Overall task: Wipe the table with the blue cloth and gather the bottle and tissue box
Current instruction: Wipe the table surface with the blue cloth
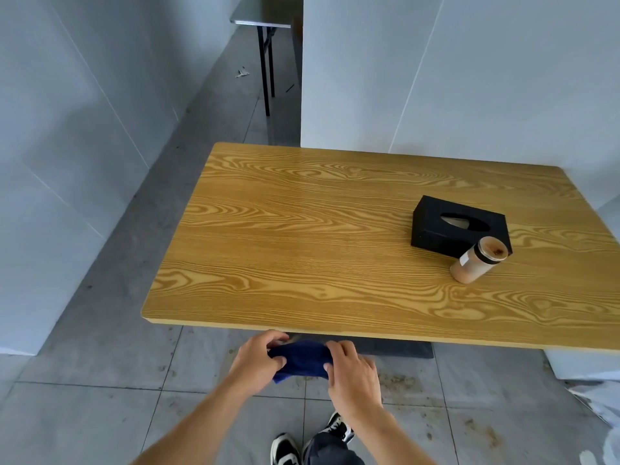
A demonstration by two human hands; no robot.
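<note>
A bunched blue cloth (303, 360) hangs in the air just in front of the near edge of the wooden table (302, 236), below its top. My left hand (260, 359) grips the cloth's left end and my right hand (352, 372) grips its right end. On the right part of the table stands a black tissue box (436, 223) with an oval slot on top. A small clear bottle (476, 260) with brown contents and a pale lid stands right in front of the box, touching or nearly touching it.
White walls stand to the left and behind the table. A grey tiled floor (100, 414) with dirt marks runs under the table. A dark-legged table (265, 62) stands far back. My legs and black-and-white shoes (285, 451) are at the bottom.
</note>
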